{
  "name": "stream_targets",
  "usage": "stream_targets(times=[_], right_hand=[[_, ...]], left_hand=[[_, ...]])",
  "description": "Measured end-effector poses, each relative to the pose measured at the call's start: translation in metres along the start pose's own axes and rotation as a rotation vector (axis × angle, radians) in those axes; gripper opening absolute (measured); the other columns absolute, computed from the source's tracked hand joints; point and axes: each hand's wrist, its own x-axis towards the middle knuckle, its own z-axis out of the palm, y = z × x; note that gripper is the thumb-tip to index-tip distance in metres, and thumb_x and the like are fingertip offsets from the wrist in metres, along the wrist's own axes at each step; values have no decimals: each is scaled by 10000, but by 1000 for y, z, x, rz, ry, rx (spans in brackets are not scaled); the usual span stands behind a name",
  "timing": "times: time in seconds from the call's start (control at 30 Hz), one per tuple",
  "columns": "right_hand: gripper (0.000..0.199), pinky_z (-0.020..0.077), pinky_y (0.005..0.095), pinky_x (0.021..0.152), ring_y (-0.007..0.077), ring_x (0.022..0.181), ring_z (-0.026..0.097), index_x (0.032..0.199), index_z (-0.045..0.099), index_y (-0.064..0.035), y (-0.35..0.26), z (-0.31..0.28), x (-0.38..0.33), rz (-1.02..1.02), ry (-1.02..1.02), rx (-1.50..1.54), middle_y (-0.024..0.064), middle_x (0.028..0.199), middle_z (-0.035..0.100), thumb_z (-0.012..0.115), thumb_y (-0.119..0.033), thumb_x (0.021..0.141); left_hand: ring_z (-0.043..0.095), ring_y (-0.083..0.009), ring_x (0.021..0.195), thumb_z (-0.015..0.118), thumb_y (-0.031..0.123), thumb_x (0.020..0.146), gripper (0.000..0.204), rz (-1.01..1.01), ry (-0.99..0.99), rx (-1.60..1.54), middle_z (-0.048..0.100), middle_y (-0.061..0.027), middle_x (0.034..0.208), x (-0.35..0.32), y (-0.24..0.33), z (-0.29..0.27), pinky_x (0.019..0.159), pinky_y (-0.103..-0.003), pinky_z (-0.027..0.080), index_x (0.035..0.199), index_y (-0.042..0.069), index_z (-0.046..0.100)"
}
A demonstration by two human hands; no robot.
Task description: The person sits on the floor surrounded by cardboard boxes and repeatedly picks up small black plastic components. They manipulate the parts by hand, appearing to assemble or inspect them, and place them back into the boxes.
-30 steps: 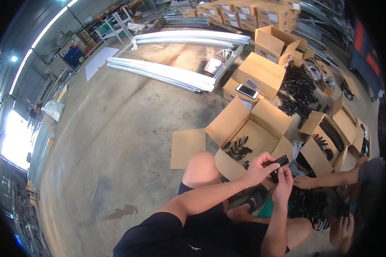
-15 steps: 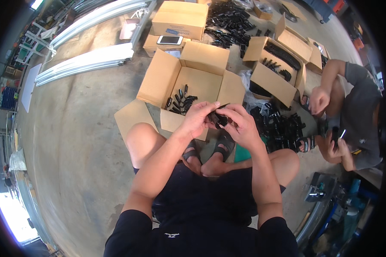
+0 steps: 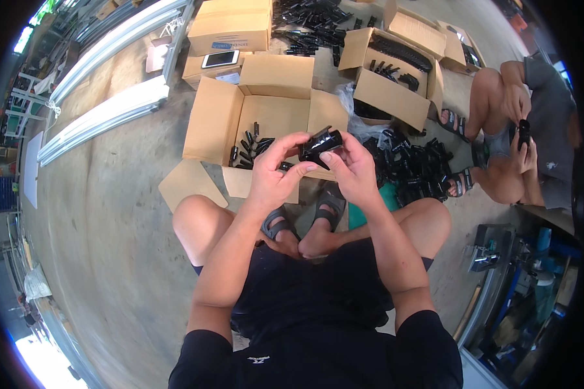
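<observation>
An open cardboard box (image 3: 276,120) lies on the concrete floor. Just below its near flap, the left hand (image 3: 274,174) and right hand (image 3: 352,170) together grip a small black plastic part (image 3: 320,146).

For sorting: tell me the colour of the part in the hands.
Black part, glossy; head view shows it.

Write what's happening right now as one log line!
left hand: holds black plastic part | right hand: holds same part | below: open cardboard box with more black parts
</observation>
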Motion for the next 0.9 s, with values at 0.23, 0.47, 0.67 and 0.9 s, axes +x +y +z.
stream_targets(times=[0.23, 0.47, 0.67, 0.9], right_hand=[[320, 386, 230, 544, 48, 585, 452, 1210, 672, -37, -25, 10, -3, -42, 9, -312, 26, 945, 641, 736, -31, 896], [141, 405, 252, 557, 60, 615, 472, 984, 694, -7, -15, 8, -6, 170, 134, -245, 13, 867, 603, 756, -59, 868], [120, 440, 259, 598, 79, 682, 514, 954, 699, -3, -9, 3, -8, 178, 184, -189, 22, 864, 625, 753, -60, 864], [146, 466, 257, 627, 74, 744, 547, 1006, 698, 12, -6, 1, -5, 112, 158, -142, 30, 910, 681, 745, -65, 891]], left_hand=[[667, -159, 1072, 697, -90, 915, 329, -161, 183, -263, 703, -140, 1190, -3, -4, 6, 963, -303, 534, 1226, -40, 600], [656, -167, 1095, 697, -71, 923, 318, -198, 206, -348, 701, -142, 1206, -3, -15, 12, 992, -305, 511, 1223, -22, 606], [648, -171, 1112, 704, -60, 923, 337, -214, 148, -315, 697, -137, 1211, 2, -12, 19, 1009, -310, 500, 1235, -14, 585], [649, -154, 1078, 717, -36, 927, 358, -202, 135, -237, 695, -126, 1199, 5, -7, 18, 965, -283, 512, 1255, -14, 575]])
